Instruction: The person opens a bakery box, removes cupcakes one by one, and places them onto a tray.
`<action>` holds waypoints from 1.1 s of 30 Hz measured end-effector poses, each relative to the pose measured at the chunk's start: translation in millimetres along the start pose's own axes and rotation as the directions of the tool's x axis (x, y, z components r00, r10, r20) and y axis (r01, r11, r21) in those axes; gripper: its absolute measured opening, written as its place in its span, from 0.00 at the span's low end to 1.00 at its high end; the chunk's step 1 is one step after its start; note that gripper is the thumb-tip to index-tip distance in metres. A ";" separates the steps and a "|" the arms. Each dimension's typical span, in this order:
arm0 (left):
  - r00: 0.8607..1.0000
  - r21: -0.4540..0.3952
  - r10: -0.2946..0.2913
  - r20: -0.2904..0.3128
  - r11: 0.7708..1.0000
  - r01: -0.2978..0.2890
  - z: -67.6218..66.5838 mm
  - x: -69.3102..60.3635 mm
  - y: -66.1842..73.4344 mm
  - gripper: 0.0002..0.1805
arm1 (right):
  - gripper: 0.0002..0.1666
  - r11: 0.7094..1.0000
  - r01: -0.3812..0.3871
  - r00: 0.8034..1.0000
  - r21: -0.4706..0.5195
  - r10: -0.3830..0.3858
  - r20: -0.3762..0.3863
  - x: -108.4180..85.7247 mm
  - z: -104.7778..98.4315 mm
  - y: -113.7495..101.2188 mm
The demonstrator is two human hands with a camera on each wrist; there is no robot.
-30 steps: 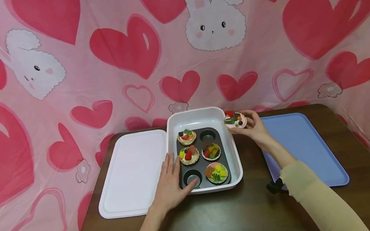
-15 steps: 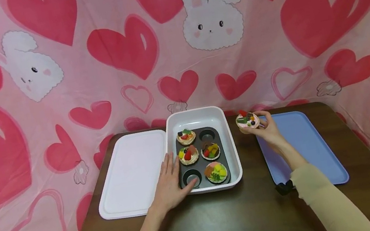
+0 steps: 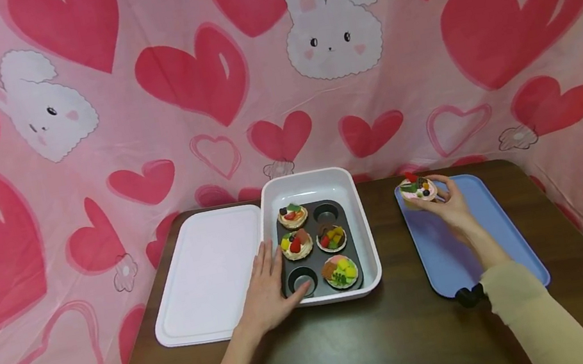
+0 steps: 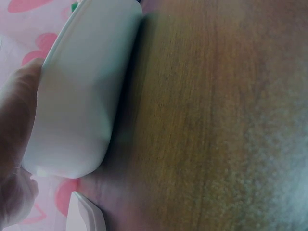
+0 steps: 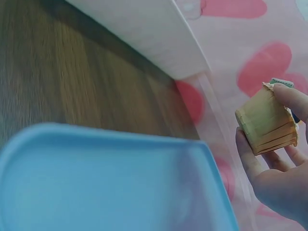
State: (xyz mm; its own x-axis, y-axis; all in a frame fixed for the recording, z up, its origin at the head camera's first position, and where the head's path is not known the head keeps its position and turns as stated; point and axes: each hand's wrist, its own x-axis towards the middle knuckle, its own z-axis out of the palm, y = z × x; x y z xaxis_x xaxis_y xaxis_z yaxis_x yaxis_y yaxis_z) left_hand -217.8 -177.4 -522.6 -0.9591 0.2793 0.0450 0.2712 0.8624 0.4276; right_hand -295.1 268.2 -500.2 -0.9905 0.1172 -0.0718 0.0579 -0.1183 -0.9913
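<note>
My right hand pinches a fruit tart topped with berries and pink cream, above the back left corner of the blue tray. In the right wrist view its tan pleated cup sits between thumb and fingers, apart from the tray. My left hand rests with straight fingers on the near left rim of a white bin. Inside the bin lies a dark muffin tin. Several tarts, such as a yellow-topped tart, fill its cups; the back right and front left cups are bare.
A white lid-like board lies left of the bin. Brown tabletop shows in front and between bin and tray. A pink heart-patterned cloth hangs right behind the table.
My right hand has carried the tart rightward from the bin's back right rim, across the gap, to above the blue tray. The left hand has stayed in place.
</note>
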 end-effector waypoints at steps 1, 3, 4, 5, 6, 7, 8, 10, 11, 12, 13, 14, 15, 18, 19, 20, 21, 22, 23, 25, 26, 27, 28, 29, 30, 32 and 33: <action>1.000 0.000 -0.001 0.001 1.000 0.001 0.0 -0.2 0.0 0.61 | 0.32 1.000 -0.008 1.000 -0.006 0.008 -0.011 0.0 -3.2 0.6; 1.000 0.000 -0.003 0.004 1.000 0.003 0.0 -0.5 0.1 0.61 | 0.31 1.000 -0.018 0.999 -0.025 0.018 -0.031 -0.1 -9.2 2.0; 1.000 0.002 -0.003 0.004 1.000 0.003 -0.1 -0.6 0.0 0.61 | 0.31 0.999 -0.022 0.999 -0.031 0.021 -0.040 -0.1 -11.9 2.8; 1.000 0.003 -0.003 0.004 1.000 0.003 -0.1 -0.6 0.0 0.61 | 0.30 0.999 -0.026 0.998 -0.041 0.024 -0.050 -0.2 -14.6 3.7; 1.000 0.003 -0.003 0.003 1.000 0.003 -0.2 -0.6 0.0 0.61 | 0.30 0.999 -0.030 0.998 -0.039 0.027 -0.061 0.0 -17.2 4.9; 1.000 0.002 -0.004 0.003 1.000 0.004 -0.3 -0.6 0.0 0.61 | 0.30 0.999 -0.031 0.997 -0.038 0.028 -0.069 0.3 -19.6 6.1; 1.000 0.000 -0.004 0.003 1.000 0.004 -0.3 -0.5 -0.1 0.61 | 0.30 0.999 -0.033 0.997 -0.039 0.030 -0.075 0.4 -22.0 7.4; 1.000 -0.003 -0.003 0.001 1.000 0.003 -0.3 -0.4 -0.1 0.61 | 0.30 0.998 -0.038 0.995 -0.053 0.033 -0.097 1.0 -26.4 10.2; 1.000 -0.005 -0.003 -0.002 1.000 0.003 -0.1 -0.3 -0.2 0.61 | 0.30 0.997 -0.042 0.993 -0.067 0.035 -0.109 1.5 -28.7 11.7; 1.000 -0.005 -0.002 -0.002 1.000 0.002 0.0 -0.2 -0.3 0.61 | 0.30 0.996 -0.046 0.993 -0.076 0.037 -0.117 2.1 -31.0 13.2; 1.000 -0.005 -0.002 -0.002 1.000 0.002 0.2 -0.1 -0.5 0.61 | 0.30 0.994 -0.050 0.992 -0.093 0.038 -0.123 2.8 -33.3 14.6; 1.000 -0.005 -0.001 -0.003 1.000 0.001 0.6 0.0 -0.6 0.61 | 0.30 0.992 -0.054 0.991 -0.113 0.039 -0.131 3.5 -35.4 15.6; 1.000 -0.005 0.000 -0.004 1.000 0.000 0.8 0.1 -0.8 0.61 | 0.30 0.989 -0.057 0.989 -0.134 0.038 -0.145 4.5 -37.5 16.8; 1.000 -0.005 0.001 -0.004 1.000 -0.001 1.4 0.1 -1.1 0.61 | 0.29 0.983 -0.070 0.982 -0.168 0.038 -0.184 7.8 -43.5 18.9; 1.000 -0.007 0.002 -0.006 1.000 -0.002 1.6 0.2 -1.2 0.61 | 0.29 0.981 -0.073 0.978 -0.180 0.035 -0.205 9.4 -45.0 18.8; 1.000 -0.009 0.002 -0.007 1.000 -0.002 1.6 0.4 -1.2 0.61 | 0.29 0.978 -0.079 0.973 -0.193 0.034 -0.228 10.7 -46.4 18.5; 1.000 -0.011 0.002 -0.008 1.000 -0.002 1.6 0.5 -1.2 0.61 | 0.29 0.974 -0.088 0.967 -0.208 0.033 -0.252 12.1 -47.8 18.1; 1.000 -0.011 0.002 -0.009 1.000 -0.002 1.7 0.7 -1.2 0.61 | 0.29 0.971 -0.097 0.961 -0.218 0.035 -0.273 13.3 -49.0 17.5; 1.000 -0.011 0.002 -0.009 1.000 -0.002 1.6 0.9 -1.1 0.61 | 0.29 0.969 -0.110 0.955 -0.223 0.041 -0.293 14.7 -50.4 16.9; 1.000 -0.014 0.003 -0.011 1.000 -0.003 1.6 1.2 -1.1 0.61 | 0.31 0.963 -0.134 0.944 -0.235 0.051 -0.327 17.0 -52.5 15.3; 1.000 -0.015 0.002 -0.011 1.000 -0.003 1.5 1.3 -0.9 0.61 | 0.32 0.959 -0.149 0.939 -0.240 0.061 -0.339 18.1 -53.9 14.6; 1.000 -0.015 0.002 -0.009 1.000 -0.002 1.5 1.3 -0.8 0.61 | 0.34 0.955 -0.162 0.935 -0.249 0.068 -0.349 19.2 -55.3 14.0; 1.000 -0.014 0.002 -0.009 1.000 -0.002 1.5 1.3 -0.7 0.61 | 0.36 0.952 -0.173 0.931 -0.254 0.074 -0.357 20.2 -56.6 13.4; 1.000 -0.017 0.002 -0.011 1.000 -0.002 1.5 1.3 -0.6 0.61 | 0.38 0.948 -0.183 0.928 -0.259 0.080 -0.364 21.0 -57.9 12.8; 1.000 -0.014 0.003 -0.011 1.000 -0.003 1.6 1.2 -0.6 0.61 | 0.39 0.944 -0.192 0.925 -0.270 0.082 -0.370 21.7 -59.1 12.5; 1.000 -0.009 0.006 -0.013 1.000 -0.007 1.7 1.1 -0.5 0.61 | 0.41 0.937 -0.205 0.920 -0.282 0.086 -0.383 23.5 -61.6 12.6; 1.000 -0.006 0.009 -0.014 1.000 -0.009 1.8 1.1 -0.5 0.61 | 0.42 0.935 -0.207 0.918 -0.287 0.084 -0.387 24.3 -62.3 13.0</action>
State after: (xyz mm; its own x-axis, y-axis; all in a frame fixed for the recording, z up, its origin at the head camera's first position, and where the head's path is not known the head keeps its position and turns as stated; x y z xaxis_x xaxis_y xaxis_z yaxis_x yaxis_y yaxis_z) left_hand -218.8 -176.8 -524.4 -0.9576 0.2814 0.0614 0.2795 0.8570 0.4329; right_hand -310.7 331.0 -521.6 -0.8561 0.4796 -0.1924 0.2952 0.1483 -0.9439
